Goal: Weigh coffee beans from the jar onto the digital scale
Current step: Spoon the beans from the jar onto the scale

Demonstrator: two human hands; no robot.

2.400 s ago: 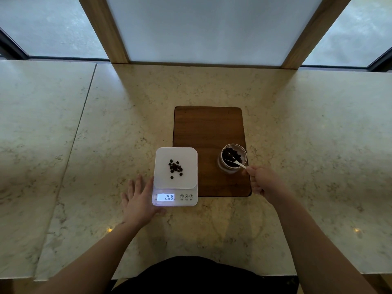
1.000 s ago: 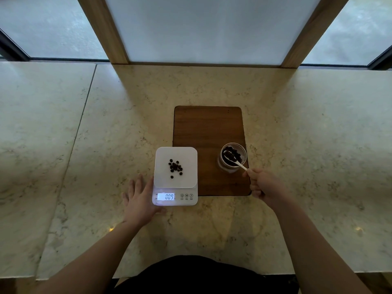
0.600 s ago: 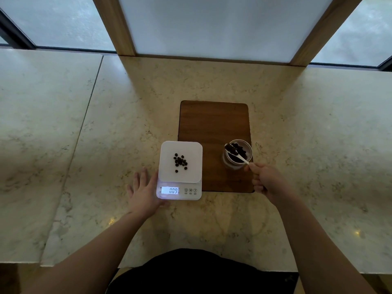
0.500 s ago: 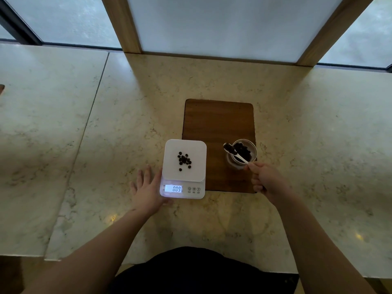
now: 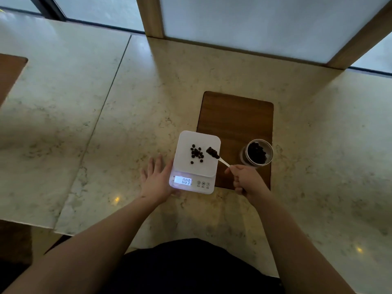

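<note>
A white digital scale (image 5: pixel 186 166) sits on the marble counter, its lit display reading 009. Several coffee beans (image 5: pixel 196 153) lie in a small pile on its platform. My right hand (image 5: pixel 246 180) grips a white spoon (image 5: pixel 220 159) whose bowl, loaded with beans, hovers over the platform's right side. My left hand (image 5: pixel 157 179) rests flat on the counter, fingers spread, touching the scale's left edge. An open glass jar (image 5: pixel 257 153) of dark beans stands on the wooden board (image 5: pixel 235 115), to the right of the scale.
The marble counter (image 5: pixel 106 115) has a seam running left of the scale. Another wooden board's corner (image 5: pixel 9 71) shows at the far left. Wooden window posts (image 5: pixel 149 15) rise at the back. The counter's front edge is near my body.
My right hand has lifted the spoon out of the jar and carried it left, loaded with beans, over the scale. My left hand stays by the scale. The view has shifted.
</note>
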